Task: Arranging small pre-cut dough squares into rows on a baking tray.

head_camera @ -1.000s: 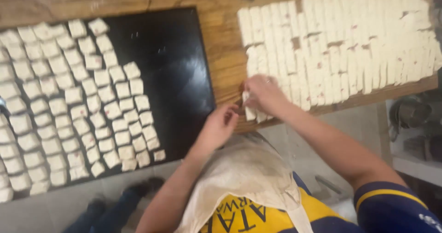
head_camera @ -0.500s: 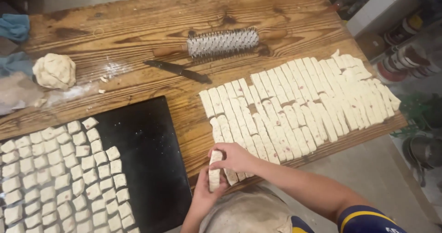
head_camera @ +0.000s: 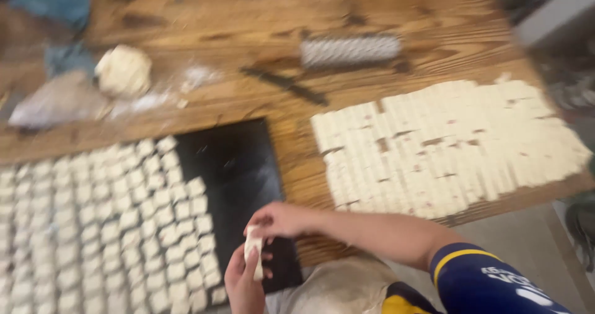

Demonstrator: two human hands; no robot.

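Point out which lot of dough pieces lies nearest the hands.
The cut squares on the black tray, lower left. Both hands hold a dough strip over that tray's near edge; the scored sheet lies farther right.

Both hands (head_camera: pixel 260 252) have carried a dough strip (head_camera: pixel 253 249) from the sheet to over the black tray (head_camera: pixel 242 171).

You're looking down on a wooden table (head_camera: pixel 204 13), its boards warm brown with dark knots and stains showing along the far edge. The grain runs lengthwise, and a pale dusting lies near its left end. Past the table's near right corner you see grey floor (head_camera: pixel 514 239), plain and smooth. At the far right corner a grey slanted surface (head_camera: pixel 551 16) shows, too blurred to identify. The light is soft and even.
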